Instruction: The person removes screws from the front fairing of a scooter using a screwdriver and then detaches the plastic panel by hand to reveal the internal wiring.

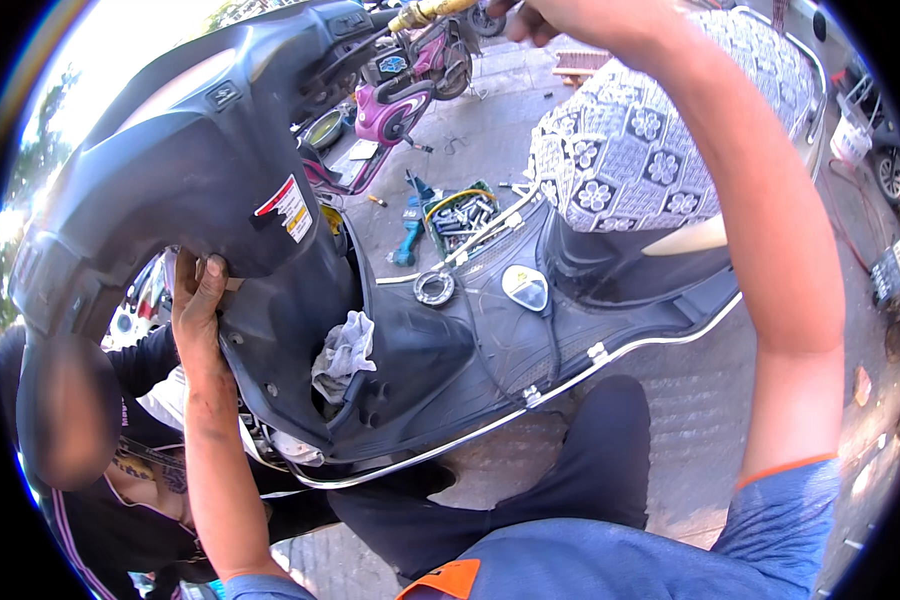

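Note:
A dark grey scooter front panel (pixel 185 170) with a label stands at the left, above the footboard. My left hand (pixel 200 295) is closed on its lower edge, the thumb in front and the other fingers partly hidden behind. My right hand (pixel 545 22) is raised at the top edge of the view, partly cut off, its fingers loosely bent and apart with nothing visible in them. Just left of those fingers is a yellow-brown, handle-like piece (pixel 425 13), only partly in view. Below the panel, a crumpled grey cloth (pixel 344 356) sits in an opening of the scooter body.
On the footboard (pixel 440 405) lie a ring-shaped part (pixel 433 289) and a white-faced oval part (pixel 526 288). A patterned cover (pixel 650 150) drapes the seat. Beyond are a teal power tool (pixel 407 228) and a tray of sockets (pixel 462 215). Another person (pixel 100 480) is at the left.

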`<control>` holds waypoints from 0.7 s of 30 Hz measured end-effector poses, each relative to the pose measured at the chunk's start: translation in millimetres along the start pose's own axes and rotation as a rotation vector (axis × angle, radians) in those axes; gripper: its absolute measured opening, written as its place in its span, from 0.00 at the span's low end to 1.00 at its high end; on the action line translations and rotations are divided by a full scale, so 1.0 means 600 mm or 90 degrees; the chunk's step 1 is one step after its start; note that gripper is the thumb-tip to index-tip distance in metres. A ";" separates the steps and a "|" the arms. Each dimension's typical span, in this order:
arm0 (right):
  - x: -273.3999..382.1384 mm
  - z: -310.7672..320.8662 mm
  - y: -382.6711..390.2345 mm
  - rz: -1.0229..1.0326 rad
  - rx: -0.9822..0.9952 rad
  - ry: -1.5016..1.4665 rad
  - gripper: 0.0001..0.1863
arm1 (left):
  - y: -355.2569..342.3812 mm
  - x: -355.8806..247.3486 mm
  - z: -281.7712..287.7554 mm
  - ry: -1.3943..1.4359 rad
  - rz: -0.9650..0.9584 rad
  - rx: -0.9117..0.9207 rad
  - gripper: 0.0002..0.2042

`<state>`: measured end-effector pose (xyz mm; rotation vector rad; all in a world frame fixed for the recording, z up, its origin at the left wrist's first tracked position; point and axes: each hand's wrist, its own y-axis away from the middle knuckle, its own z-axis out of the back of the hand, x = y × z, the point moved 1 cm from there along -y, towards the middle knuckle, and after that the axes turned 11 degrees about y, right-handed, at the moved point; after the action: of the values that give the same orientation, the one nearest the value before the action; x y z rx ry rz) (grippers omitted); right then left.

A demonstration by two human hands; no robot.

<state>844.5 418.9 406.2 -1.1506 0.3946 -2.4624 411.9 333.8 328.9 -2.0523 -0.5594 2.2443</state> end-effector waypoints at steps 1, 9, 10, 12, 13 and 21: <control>-0.015 -0.002 -0.002 0.047 -0.016 0.047 0.22 | 0.001 0.003 -0.006 0.027 -0.008 -0.007 0.31; -0.074 -0.078 0.060 0.301 -0.255 0.058 0.24 | -0.073 0.021 0.187 0.046 -0.075 0.139 0.38; -0.090 -0.103 0.081 0.291 -0.268 0.036 0.24 | -0.076 0.020 0.164 0.151 0.000 0.226 0.41; -0.121 -0.154 0.134 0.268 -0.294 -0.004 0.23 | -0.092 0.008 0.170 0.149 0.024 0.142 0.44; -0.138 -0.180 0.160 0.250 -0.306 -0.025 0.22 | -0.103 -0.003 0.170 0.113 -0.003 0.090 0.44; -0.196 -0.345 0.248 0.171 -0.314 -0.111 0.19 | -0.046 0.012 0.204 0.062 -0.025 -0.032 0.43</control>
<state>786.5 359.5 138.2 -1.3795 1.0688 -2.0665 286.2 333.5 336.8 -2.1402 -0.6485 2.1178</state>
